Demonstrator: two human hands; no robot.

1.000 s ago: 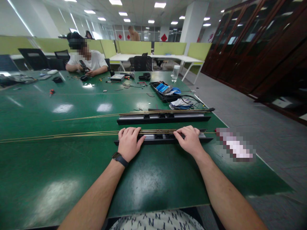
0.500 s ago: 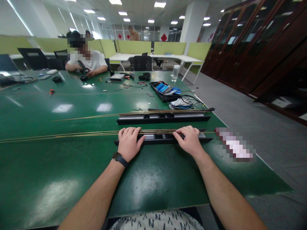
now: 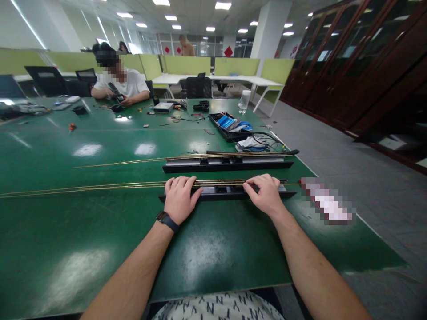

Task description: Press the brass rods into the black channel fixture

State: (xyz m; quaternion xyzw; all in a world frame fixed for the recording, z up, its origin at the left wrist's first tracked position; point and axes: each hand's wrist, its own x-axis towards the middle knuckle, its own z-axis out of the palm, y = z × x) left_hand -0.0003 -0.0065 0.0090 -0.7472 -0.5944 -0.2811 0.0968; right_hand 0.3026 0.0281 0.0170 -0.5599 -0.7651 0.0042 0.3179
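Glossy green table (image 3: pixel 200 258), open office; lime partitions (image 3: pixel 187 66) behind, dark cabinet (image 3: pixel 347 66) right. Near rail (image 3: pixel 220 198) lies crosswise up front, golden rods (image 3: pixel 216 182) along it, overhanging left. Left hand (image 3: pixel 181 198) over left end, thumb apart; right hand (image 3: pixel 265 195) curled at right part. Can't tell either grip. Second rail (image 3: pixel 230 166) just beyond, then gloves (image 3: pixel 251 143), black tray (image 3: pixel 233 137).

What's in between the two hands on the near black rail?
Between the left hand and the right hand, the head view shows the middle stretch of the near black rail, with thin gold-coloured rods running along it.
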